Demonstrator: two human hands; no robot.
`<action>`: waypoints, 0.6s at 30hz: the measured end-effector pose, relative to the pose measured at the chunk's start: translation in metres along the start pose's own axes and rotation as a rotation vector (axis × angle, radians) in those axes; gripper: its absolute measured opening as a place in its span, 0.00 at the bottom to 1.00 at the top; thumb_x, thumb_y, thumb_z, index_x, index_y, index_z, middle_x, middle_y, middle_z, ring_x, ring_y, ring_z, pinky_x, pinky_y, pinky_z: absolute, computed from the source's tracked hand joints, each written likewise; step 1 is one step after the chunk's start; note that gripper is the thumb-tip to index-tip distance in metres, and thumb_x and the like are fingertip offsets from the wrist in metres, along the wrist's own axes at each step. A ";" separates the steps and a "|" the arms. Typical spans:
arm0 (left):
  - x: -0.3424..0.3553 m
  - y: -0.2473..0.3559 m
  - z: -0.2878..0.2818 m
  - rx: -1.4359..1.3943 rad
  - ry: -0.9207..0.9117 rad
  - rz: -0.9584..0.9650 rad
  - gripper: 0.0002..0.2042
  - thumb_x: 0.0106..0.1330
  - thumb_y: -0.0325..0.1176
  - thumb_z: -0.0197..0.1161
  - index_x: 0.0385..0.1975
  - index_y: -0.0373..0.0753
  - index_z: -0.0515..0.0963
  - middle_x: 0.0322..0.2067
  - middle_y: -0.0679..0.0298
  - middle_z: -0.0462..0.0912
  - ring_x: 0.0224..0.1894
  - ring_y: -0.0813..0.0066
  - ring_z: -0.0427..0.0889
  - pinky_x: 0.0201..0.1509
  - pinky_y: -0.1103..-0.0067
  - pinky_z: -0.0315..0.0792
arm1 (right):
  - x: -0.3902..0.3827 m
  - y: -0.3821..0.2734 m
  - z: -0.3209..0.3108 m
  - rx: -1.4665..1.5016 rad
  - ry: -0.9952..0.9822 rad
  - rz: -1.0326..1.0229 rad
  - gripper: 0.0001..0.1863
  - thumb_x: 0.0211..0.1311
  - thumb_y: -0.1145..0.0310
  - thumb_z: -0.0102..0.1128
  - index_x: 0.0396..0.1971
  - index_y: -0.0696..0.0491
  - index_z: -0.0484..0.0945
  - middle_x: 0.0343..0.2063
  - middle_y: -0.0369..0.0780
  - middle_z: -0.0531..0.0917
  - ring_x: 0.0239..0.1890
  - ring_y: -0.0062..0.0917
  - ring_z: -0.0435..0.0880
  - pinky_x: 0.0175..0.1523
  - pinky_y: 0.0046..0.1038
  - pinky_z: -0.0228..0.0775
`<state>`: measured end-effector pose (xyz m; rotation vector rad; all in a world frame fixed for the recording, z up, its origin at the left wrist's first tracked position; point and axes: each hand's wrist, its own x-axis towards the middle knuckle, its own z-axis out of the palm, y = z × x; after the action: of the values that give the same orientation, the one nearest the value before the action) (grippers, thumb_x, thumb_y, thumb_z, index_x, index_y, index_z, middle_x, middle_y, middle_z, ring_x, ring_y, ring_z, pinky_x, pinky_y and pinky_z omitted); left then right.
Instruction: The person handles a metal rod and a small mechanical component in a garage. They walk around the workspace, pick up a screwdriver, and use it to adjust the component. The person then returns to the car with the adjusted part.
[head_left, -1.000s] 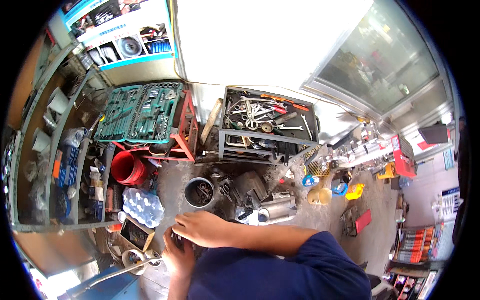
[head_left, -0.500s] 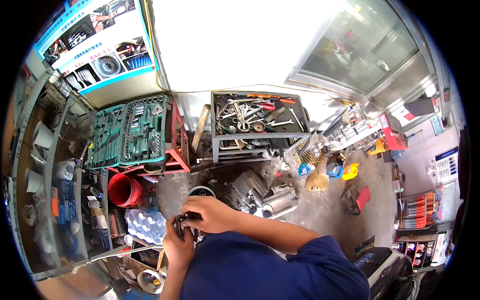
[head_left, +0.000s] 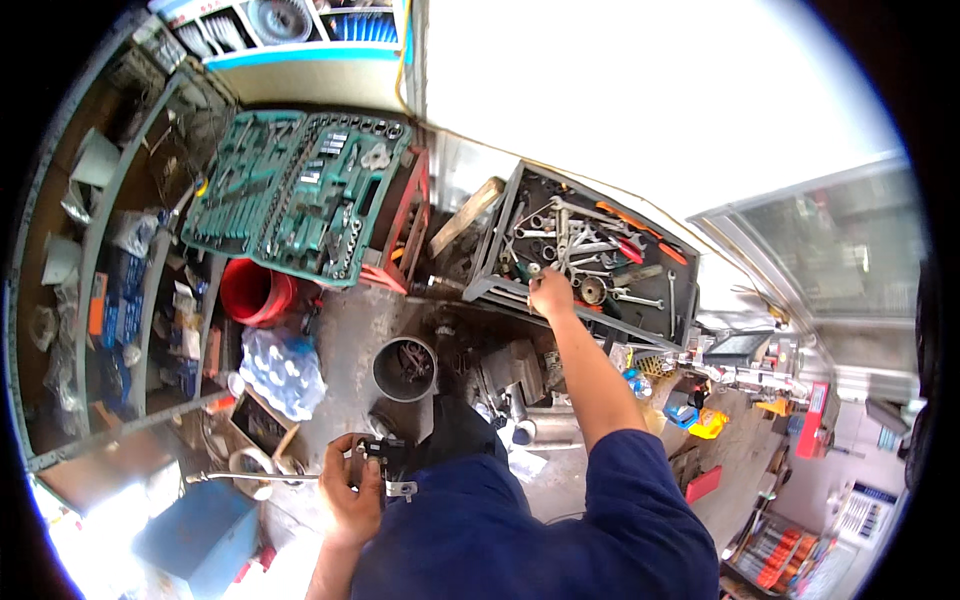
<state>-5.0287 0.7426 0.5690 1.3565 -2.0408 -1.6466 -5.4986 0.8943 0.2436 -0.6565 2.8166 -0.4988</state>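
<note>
Holding a small black part (head_left: 384,450), our left hand (head_left: 350,492) is low and a bit left of the middle, near our dark blue clothes (head_left: 490,520); its thumb and fingers are clamped on the part, and a flat metal tab (head_left: 402,489) sticks out just below it; a long thin rod (head_left: 250,477) runs in from the left to this hand, but we cannot tell if the two touch; our right hand (head_left: 552,293) is up and well apart from the left, at the near edge of the tool tray (head_left: 495,232); its fingers are bunched together and point down, and we cannot tell if they pinch something; wrenches (head_left: 565,235) lie in a heap just past the fingertips, inside the raised rim, and a round metal piece (head_left: 593,291) sits close by on the right; a wood block (head_left: 468,215) leans near the tray's left edge, between it and the red stand (head_left: 408,235); the green tool case (head_left: 290,215) lies spread on that stand; below, a strip of grey floor (head_left: 352,325) gives us room between the red bucket (head_left: 250,290) and the grey bucket (head_left: 405,397); the grey bucket is between our hands, nearer the left; silver metal parts (head_left: 550,428) lie to its right, below our right arm.
</note>
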 end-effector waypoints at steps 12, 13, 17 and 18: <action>0.003 0.005 0.011 0.052 0.134 -0.174 0.21 0.71 0.31 0.69 0.62 0.36 0.75 0.37 0.53 0.90 0.39 0.61 0.92 0.46 0.69 0.83 | 0.069 -0.041 0.035 -0.463 -0.269 -0.236 0.18 0.60 0.66 0.66 0.49 0.54 0.83 0.46 0.54 0.88 0.54 0.50 0.87 0.58 0.49 0.81; 0.002 0.010 0.005 0.066 0.116 -0.174 0.21 0.72 0.32 0.69 0.62 0.36 0.75 0.40 0.51 0.90 0.42 0.56 0.93 0.48 0.67 0.83 | 0.069 -0.029 0.040 -0.509 -0.261 -0.269 0.18 0.61 0.65 0.67 0.50 0.53 0.83 0.45 0.54 0.88 0.54 0.50 0.87 0.58 0.50 0.81; -0.019 0.011 -0.012 0.065 0.132 -0.258 0.22 0.72 0.36 0.70 0.62 0.37 0.75 0.43 0.48 0.90 0.47 0.47 0.92 0.51 0.64 0.83 | 0.063 -0.024 0.043 -0.425 -0.176 -0.106 0.18 0.69 0.60 0.66 0.51 0.57 0.83 0.51 0.55 0.82 0.54 0.53 0.84 0.59 0.53 0.79; -0.024 0.011 -0.015 0.066 0.137 -0.262 0.22 0.72 0.36 0.70 0.62 0.37 0.75 0.43 0.47 0.90 0.47 0.46 0.92 0.51 0.63 0.84 | 0.063 -0.019 0.039 -0.360 -0.223 -0.104 0.19 0.72 0.58 0.64 0.51 0.59 0.81 0.54 0.57 0.79 0.56 0.56 0.82 0.59 0.55 0.78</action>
<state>-5.0110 0.7493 0.5928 1.7728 -1.9228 -1.5421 -5.5356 0.8383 0.2073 -0.8686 2.6864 0.0701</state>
